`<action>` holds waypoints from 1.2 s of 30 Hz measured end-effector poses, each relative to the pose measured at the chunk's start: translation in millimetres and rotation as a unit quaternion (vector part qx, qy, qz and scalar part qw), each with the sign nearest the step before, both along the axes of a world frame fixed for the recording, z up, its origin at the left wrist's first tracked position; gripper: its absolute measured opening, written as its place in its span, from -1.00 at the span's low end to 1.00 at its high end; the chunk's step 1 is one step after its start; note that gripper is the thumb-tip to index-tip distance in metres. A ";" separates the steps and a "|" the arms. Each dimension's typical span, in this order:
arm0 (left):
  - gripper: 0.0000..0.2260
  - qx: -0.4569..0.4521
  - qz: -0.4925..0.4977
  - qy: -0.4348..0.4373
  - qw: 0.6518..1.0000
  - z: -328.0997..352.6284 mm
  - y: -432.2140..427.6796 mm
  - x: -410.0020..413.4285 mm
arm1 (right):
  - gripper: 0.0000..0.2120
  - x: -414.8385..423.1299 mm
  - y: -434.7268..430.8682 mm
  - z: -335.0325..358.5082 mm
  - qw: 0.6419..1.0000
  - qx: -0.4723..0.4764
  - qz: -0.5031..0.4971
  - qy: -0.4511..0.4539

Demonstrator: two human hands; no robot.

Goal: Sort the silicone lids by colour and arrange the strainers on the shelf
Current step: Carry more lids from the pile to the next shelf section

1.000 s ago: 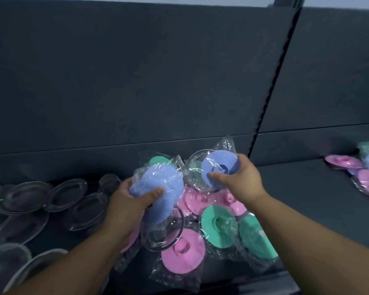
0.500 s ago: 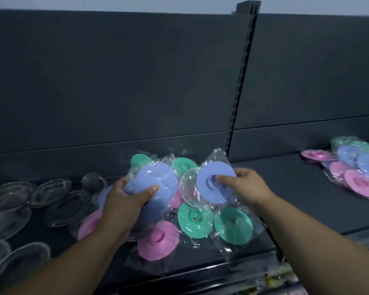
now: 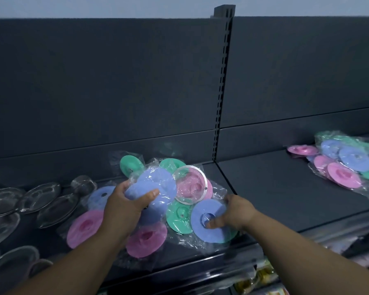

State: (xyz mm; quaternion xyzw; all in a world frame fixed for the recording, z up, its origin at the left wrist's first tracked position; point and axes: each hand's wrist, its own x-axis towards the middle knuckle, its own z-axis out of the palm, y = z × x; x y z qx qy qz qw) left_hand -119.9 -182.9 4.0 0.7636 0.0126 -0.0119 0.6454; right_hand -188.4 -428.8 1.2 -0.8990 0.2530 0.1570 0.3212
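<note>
A heap of bagged silicone lids, pink, green and blue, lies on the dark shelf in front of me. My left hand grips a stack of blue lids in clear wrap, thumb on top. My right hand pinches a single blue lid low over the heap's right side. A round strainer in a bag rests on the pile between the hands. Several clear-wrapped strainers lie at the left.
A second pile of mixed lids sits at the far right of the shelf. A slotted upright post divides the dark back panel. Packaged goods show on a lower shelf at the bottom right.
My right hand has carried its blue lid down and to the right, away from the strainer, which now lies bare on the pile. The left hand keeps its blue stack. My view has shifted right.
</note>
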 end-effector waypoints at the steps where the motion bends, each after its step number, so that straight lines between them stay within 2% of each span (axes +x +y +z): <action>1: -0.35 0.003 -0.002 -0.001 1.000 1.2 0.1 -0.3 | -0.14 -1.0 0.3 -1.2 1.000 0.003 -0.013 -0.003; 3: -0.35 0.002 -0.005 -0.003 1.000 2.7 1.6 -0.1 | -0.21 -4.4 1.3 -3.7 0.999 0.028 -0.041 -0.017; 5: -0.36 -0.003 -0.008 0.002 1.000 4.4 5.2 1.0 | -0.27 -8.0 2.8 -5.7 0.991 0.092 -0.088 -0.043; 7: -0.35 -0.011 -0.017 0.010 1.000 5.9 9.4 1.6 | -0.20 -14.7 7.9 -2.7 0.976 0.152 -0.135 -0.074; 8: -0.34 -0.020 -0.021 0.015 0.999 5.8 10.2 2.0 | -0.19 -17.4 9.7 -2.3 0.972 0.163 -0.147 -0.087; 11: -0.25 -0.072 -0.052 0.041 0.995 9.8 17.5 -1.5 | -0.35 -30.9 24.5 3.5 0.957 0.170 -0.190 -0.140; 12: -0.26 -0.079 -0.066 0.048 0.994 12.1 21.0 -3.7 | -0.33 -35.8 30.0 5.1 0.946 0.181 -0.211 -0.165; 15: -0.33 -0.094 -0.109 0.050 0.988 21.4 33.9 -11.7 | -0.03 -49.3 48.9 5.3 0.909 0.197 -0.282 -0.236; 17: -0.34 -0.094 -0.142 0.041 0.984 24.5 42.5 -15.1 | 0.02 -60.7 63.6 3.1 0.879 0.214 -0.323 -0.278; 18: -0.35 -0.092 -0.157 0.039 0.982 25.8 45.9 -17.9 | -0.03 -68.3 74.3 5.5 0.868 0.218 -0.338 -0.292; 21: -0.47 -0.081 -0.202 0.037 0.975 21.7 49.9 -29.1 | -0.41 -95.0 100.7 5.9 0.836 0.221 -0.382 -0.328; 22: -0.51 -0.077 -0.216 0.037 0.973 20.1 49.1 -35.5 | -0.48 -106.2 107.2 4.2 0.826 0.224 -0.394 -0.336; 27: -0.44 -0.051 -0.298 0.043 0.952 9.5 30.9 -73.2 | -0.54 -175.3 119.8 -4.3 0.800 0.211 -0.448 -0.339; 31: -0.34 -0.015 -0.353 0.038 0.935 3.7 1.9 -111.7 | -0.51 -237.4 110.5 -19.5 0.799 0.168 -0.488 -0.308; 36: -0.32 0.025 -0.388 0.045 0.920 -12.9 -40.7 -157.6 | -0.55 -299.5 82.4 -40.4 0.793 0.144 -0.527 -0.271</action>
